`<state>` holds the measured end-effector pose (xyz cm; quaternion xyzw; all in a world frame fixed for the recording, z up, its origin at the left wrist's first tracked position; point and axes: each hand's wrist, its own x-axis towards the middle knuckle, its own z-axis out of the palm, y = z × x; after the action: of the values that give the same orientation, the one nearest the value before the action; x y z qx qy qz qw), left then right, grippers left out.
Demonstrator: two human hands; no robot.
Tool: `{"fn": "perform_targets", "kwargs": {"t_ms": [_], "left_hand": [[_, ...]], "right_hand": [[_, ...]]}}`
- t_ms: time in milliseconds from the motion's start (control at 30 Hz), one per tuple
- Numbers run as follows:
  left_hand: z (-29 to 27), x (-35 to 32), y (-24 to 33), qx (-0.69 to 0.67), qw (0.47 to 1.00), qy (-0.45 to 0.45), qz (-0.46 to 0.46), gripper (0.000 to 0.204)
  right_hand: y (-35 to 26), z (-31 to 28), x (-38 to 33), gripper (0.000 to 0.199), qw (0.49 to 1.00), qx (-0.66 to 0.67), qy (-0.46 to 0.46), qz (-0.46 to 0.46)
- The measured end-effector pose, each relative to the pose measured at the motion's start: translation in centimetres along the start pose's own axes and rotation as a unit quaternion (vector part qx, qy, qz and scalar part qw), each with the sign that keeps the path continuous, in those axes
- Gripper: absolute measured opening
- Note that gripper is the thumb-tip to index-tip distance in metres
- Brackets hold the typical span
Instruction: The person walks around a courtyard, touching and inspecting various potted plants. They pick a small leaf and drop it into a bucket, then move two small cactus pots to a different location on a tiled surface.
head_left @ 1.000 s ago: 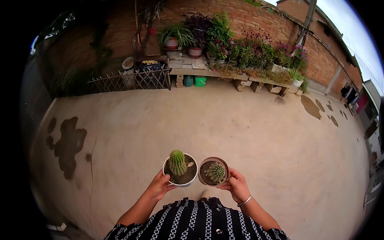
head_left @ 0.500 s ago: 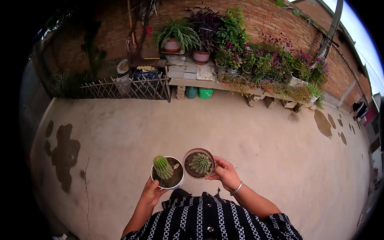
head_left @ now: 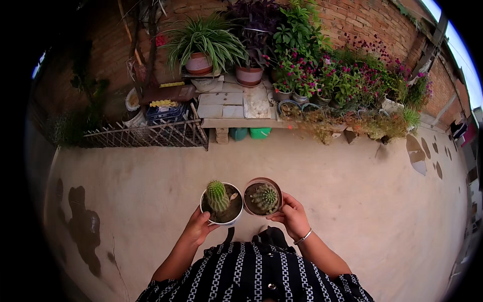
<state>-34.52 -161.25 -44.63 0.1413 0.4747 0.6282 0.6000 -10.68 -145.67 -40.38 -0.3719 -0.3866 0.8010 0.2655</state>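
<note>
In my left hand (head_left: 198,227) is a white pot (head_left: 241,207) of dark soil, gripped at its lower left rim. A taller, rounded green cactus (head_left: 218,195) stands in it, with a small pale flake lying on the soil beside it. My right hand (head_left: 293,217), with a silver bracelet at the wrist, holds a brown pot (head_left: 247,187) by its right side. That pot carries a low, spiny cactus (head_left: 265,197) with small offshoots around it. Both pots are held side by side in front of me, their rims nearly touching.
Ahead, a stone bench (head_left: 221,111) along a brick wall bears a spider plant (head_left: 204,40), a purple-leaved plant (head_left: 254,30) and several flowering plants. A lattice fence (head_left: 146,135) stands at left, a green bucket (head_left: 260,133) below the bench. Wet patches (head_left: 84,226) mark the concrete.
The bench and its plants appear closer and larger now. Both pots have shifted slightly right and up in the view, still held in the same hands.
</note>
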Motion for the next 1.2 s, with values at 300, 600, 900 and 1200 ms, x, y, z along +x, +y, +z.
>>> {"fn": "perform_targets", "kwargs": {"t_ms": [300, 600, 900, 1200], "left_hand": [[0.0, 28.1, 8.9, -0.031, 0.999, 0.008, -0.032, 0.084], [-2.7, 50.7, 15.2, -0.021, 0.995, 0.070, -0.073, 0.084], [-11.1, 79.0, 11.1, 0.035, 0.997, 0.035, -0.060, 0.081], [-15.1, 99.7, 7.1, 0.100, 0.993, 0.047, 0.036, 0.074]], "right_hand": [[-9.7, -2.6, 28.1, 0.046, 1.000, 0.008, 0.018, 0.020], [-13.7, -4.1, 52.0, 0.042, 0.995, 0.009, 0.071, 0.072], [-7.4, -10.4, 76.7, 0.042, 0.983, 0.053, 0.174, 0.025], [-2.3, -17.0, 97.0, 0.037, 0.978, 0.066, 0.167, -0.109]]}}
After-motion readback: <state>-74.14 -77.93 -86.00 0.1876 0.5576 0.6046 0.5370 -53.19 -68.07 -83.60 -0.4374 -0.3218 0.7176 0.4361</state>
